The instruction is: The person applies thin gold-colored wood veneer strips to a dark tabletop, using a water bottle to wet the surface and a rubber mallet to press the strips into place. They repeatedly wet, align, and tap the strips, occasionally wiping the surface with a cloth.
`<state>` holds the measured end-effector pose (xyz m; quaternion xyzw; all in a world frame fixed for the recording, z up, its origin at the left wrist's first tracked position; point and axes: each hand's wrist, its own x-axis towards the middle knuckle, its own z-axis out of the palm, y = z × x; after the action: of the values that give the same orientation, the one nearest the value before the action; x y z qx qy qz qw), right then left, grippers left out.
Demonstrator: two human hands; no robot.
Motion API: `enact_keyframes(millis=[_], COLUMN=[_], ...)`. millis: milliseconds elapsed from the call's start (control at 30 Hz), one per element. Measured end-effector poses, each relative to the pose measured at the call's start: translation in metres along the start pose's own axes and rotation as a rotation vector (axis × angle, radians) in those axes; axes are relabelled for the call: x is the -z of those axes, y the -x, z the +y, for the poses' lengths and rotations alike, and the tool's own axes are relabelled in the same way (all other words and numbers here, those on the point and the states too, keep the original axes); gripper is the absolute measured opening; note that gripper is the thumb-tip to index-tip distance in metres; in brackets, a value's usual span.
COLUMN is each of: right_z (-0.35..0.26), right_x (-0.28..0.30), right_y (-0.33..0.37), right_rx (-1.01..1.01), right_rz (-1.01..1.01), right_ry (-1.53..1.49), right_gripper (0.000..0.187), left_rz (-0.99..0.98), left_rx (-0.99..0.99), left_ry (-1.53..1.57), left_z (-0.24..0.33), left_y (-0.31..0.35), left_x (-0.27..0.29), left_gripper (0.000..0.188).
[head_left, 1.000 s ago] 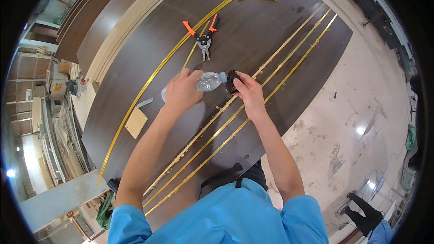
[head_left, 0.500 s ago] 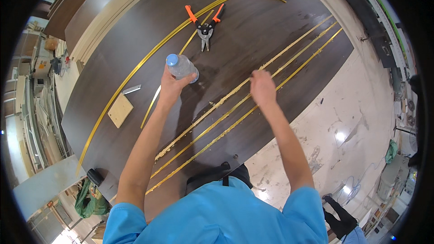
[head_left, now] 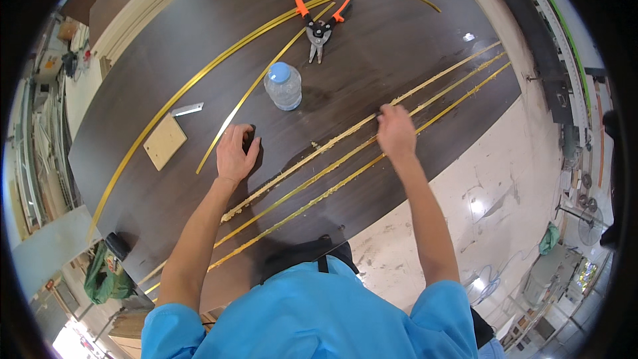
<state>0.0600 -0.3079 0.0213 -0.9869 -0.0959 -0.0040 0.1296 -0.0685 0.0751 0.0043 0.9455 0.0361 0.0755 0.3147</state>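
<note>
My left hand point(head_left: 235, 154) rests on the dark board point(head_left: 219, 33) with nothing in it, thumb apart from the fingers. A clear plastic bottle point(head_left: 286, 90) with a blue cap stands upright beyond that hand, apart from it. My right hand point(head_left: 397, 131) is closed over the yellowish strips, its fingertips by the farthest strip point(head_left: 345, 134); what it holds is hidden, though something small and dark shows at the fingertips. Crumbly shavings or residue line this strip, the middle strip point(head_left: 332, 167) and the nearest strip point(head_left: 332, 190).
Tin snips point(head_left: 319, 33) with orange-tipped handles lie open beyond the bottle, near a thin gold strip point(head_left: 266, 73). Long curved gold strips point(head_left: 219, 60) run along the far side. A small wooden block point(head_left: 165, 143) and a metal piece point(head_left: 188, 110) lie left. Pale floor point(head_left: 465, 166) borders the board.
My left hand has let go of the bottle and drawn back toward me onto the board. The bottle now stands on its own. My right hand stays over the strips, slightly shifted.
</note>
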Motion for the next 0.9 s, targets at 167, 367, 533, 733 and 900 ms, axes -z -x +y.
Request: enact_keyframes(millis=[167,367,533,733,900], right_z=[0.020,0.008,0.004,0.020,0.022], right_x=[0.001,0.011,0.012,0.007,0.006], right_y=[0.001,-0.006,-0.002,-0.009,-0.013], right_rx=[0.164,0.150,0.269,0.141,0.213], right_rz=[-0.048,0.027,-0.196,-0.049,-0.168], right_ry=[0.103,0.070,0.103,0.151,-0.033], right_gripper=[0.025,0.018,0.016,0.019,0.018], left_rz=[0.040,0.031,0.015,0.037,0.009], left_rx=[-0.017,-0.005,0.033,-0.002,0.022], left_ry=[0.014,0.020,0.046,0.043,0.024], left_z=[-0.001,0.001,0.002,0.001,0.001], left_y=[0.000,-0.001,0.000,-0.001,-0.001], left_x=[-0.002,0.001,0.001,0.003,0.003], left_gripper=[0.026,0.026,0.026,0.025,0.025])
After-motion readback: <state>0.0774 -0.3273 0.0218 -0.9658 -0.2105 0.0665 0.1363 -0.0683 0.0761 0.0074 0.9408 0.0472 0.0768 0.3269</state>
